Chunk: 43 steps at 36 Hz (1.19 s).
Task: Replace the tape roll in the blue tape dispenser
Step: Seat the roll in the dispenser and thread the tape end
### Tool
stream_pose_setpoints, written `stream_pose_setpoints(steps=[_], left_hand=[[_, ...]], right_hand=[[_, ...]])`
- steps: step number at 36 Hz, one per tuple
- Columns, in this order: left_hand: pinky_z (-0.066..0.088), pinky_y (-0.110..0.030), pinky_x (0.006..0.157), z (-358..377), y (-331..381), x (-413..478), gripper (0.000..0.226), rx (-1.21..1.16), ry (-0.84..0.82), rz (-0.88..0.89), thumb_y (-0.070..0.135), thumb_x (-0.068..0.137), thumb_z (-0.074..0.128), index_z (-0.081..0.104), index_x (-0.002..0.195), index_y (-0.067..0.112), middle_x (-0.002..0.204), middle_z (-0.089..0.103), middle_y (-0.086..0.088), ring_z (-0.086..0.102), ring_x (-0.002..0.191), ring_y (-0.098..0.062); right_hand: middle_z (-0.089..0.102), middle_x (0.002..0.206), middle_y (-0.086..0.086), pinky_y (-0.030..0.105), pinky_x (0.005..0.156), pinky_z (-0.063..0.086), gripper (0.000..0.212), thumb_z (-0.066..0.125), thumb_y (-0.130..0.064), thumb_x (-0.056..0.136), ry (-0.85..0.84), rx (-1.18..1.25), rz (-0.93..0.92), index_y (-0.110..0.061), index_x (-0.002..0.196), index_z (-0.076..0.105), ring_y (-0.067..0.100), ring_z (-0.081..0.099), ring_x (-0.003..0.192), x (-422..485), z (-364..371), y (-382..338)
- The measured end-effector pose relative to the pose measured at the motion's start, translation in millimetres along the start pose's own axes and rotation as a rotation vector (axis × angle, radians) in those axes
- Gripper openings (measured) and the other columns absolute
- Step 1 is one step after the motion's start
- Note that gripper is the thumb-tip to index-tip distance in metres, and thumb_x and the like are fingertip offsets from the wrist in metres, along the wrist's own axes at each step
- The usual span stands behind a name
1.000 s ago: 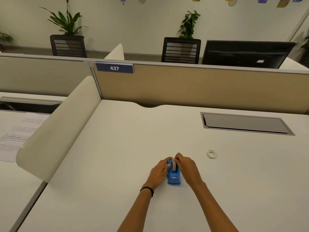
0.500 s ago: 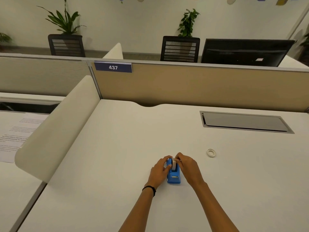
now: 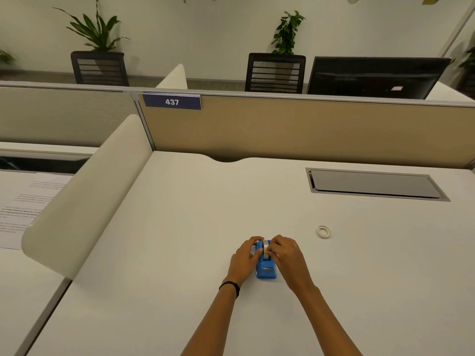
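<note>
A small blue tape dispenser (image 3: 266, 272) stands on the white desk (image 3: 180, 253), its cutter end towards me. A tape roll (image 3: 265, 249) sits in its upper part, with a strip running down the front. My left hand (image 3: 245, 259) grips the dispenser's left side, thumb against the roll. My right hand (image 3: 286, 255) holds the right side, fingers curled over the roll. Both hands hide the dispenser's far half. A thin white ring (image 3: 323, 231), an empty tape core, lies flat on the desk to the right, apart from both hands.
A white curved divider (image 3: 84, 201) borders the desk on the left, with a printed sheet (image 3: 23, 206) on the desk beyond it. A grey cable hatch (image 3: 372, 185) is set into the desk at the back right. A tan partition (image 3: 308, 129) closes the back.
Both hands have stayed on the dispenser; the fingers have shifted slightly on the roll. The view has tilted a little.
</note>
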<state>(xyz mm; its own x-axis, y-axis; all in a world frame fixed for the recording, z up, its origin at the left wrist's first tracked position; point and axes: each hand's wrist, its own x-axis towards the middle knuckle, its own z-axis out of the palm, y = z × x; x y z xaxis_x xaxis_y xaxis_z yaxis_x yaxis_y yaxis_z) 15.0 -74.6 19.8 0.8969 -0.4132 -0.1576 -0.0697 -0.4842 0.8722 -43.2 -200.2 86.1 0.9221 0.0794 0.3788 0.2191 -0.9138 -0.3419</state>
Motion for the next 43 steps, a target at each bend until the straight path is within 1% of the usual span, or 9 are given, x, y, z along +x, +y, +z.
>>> stream_pose_setpoints(steps=[5,11,15,19,23,27,30,39,43], left_hand=[[0.043,-0.031,0.099,0,-1,1,0.031,0.003,0.006,0.012,0.033,0.095,0.044,0.047,0.126,0.026,0.130,0.056,0.002,0.054,0.115,-0.016],[0.043,-0.024,0.092,1,-4,1,0.029,0.005,0.017,0.031,0.031,0.095,0.045,0.048,0.124,0.028,0.129,0.056,0.005,0.055,0.112,-0.013],[0.043,-0.022,0.092,1,-5,2,0.028,0.011,0.021,0.039,0.030,0.095,0.045,0.049,0.123,0.028,0.128,0.057,0.005,0.056,0.112,-0.013],[0.044,-0.022,0.091,2,-6,2,0.027,0.007,0.031,0.044,0.029,0.095,0.045,0.049,0.122,0.027,0.127,0.058,0.005,0.056,0.111,-0.013],[0.043,-0.020,0.089,2,-6,2,0.028,0.005,0.037,0.048,0.029,0.095,0.045,0.049,0.123,0.026,0.127,0.058,0.004,0.056,0.111,-0.013],[0.043,-0.023,0.094,2,-6,2,0.030,0.000,0.039,0.044,0.029,0.096,0.045,0.049,0.125,0.024,0.128,0.057,0.003,0.055,0.115,-0.015],[0.042,-0.020,0.091,3,-6,1,0.029,0.000,0.044,0.051,0.028,0.096,0.045,0.049,0.124,0.025,0.128,0.057,0.004,0.055,0.114,-0.013],[0.043,-0.018,0.088,3,-8,2,0.030,0.010,0.047,0.045,0.029,0.095,0.045,0.048,0.125,0.027,0.129,0.057,0.003,0.056,0.110,-0.013],[0.041,-0.015,0.087,3,-8,2,0.029,0.011,0.048,0.051,0.030,0.095,0.046,0.048,0.125,0.027,0.128,0.057,0.004,0.055,0.111,-0.011]], right_hand=[[0.069,0.065,0.006,0.025,0.057,0.055,0.030,0.089,-0.015,0.049,-0.009,0.009,0.000,-0.008,0.070,0.068,0.016,0.064,0.054,-8,4,1],[0.069,0.063,0.005,0.023,0.057,0.054,0.029,0.090,-0.014,0.048,0.002,-0.012,-0.020,-0.009,0.067,0.069,0.015,0.062,0.052,-14,7,1],[0.070,0.067,0.002,0.021,0.060,0.054,0.029,0.089,-0.020,0.049,-0.018,-0.026,-0.016,-0.012,0.069,0.071,0.012,0.064,0.057,-23,10,1],[0.071,0.069,0.001,0.020,0.062,0.053,0.029,0.090,-0.020,0.048,-0.021,-0.027,-0.005,-0.013,0.070,0.071,0.011,0.065,0.059,-27,13,1],[0.071,0.068,0.002,0.020,0.062,0.053,0.030,0.090,-0.018,0.048,-0.009,-0.006,0.004,-0.012,0.070,0.072,0.012,0.065,0.059,-29,14,1],[0.070,0.067,0.003,0.021,0.058,0.054,0.032,0.091,-0.016,0.044,-0.008,0.002,0.008,-0.012,0.069,0.071,0.012,0.065,0.057,-31,16,1],[0.071,0.066,0.003,0.019,0.057,0.054,0.033,0.092,-0.016,0.042,-0.019,0.015,0.024,-0.011,0.067,0.071,0.012,0.065,0.056,-33,19,2],[0.071,0.065,0.004,0.018,0.055,0.054,0.036,0.093,-0.017,0.039,-0.045,0.019,0.049,-0.011,0.067,0.072,0.011,0.066,0.055,-36,22,2],[0.071,0.065,0.004,0.018,0.055,0.054,0.031,0.091,-0.016,0.044,-0.023,0.024,0.064,-0.010,0.067,0.072,0.011,0.066,0.055,-37,23,3]])
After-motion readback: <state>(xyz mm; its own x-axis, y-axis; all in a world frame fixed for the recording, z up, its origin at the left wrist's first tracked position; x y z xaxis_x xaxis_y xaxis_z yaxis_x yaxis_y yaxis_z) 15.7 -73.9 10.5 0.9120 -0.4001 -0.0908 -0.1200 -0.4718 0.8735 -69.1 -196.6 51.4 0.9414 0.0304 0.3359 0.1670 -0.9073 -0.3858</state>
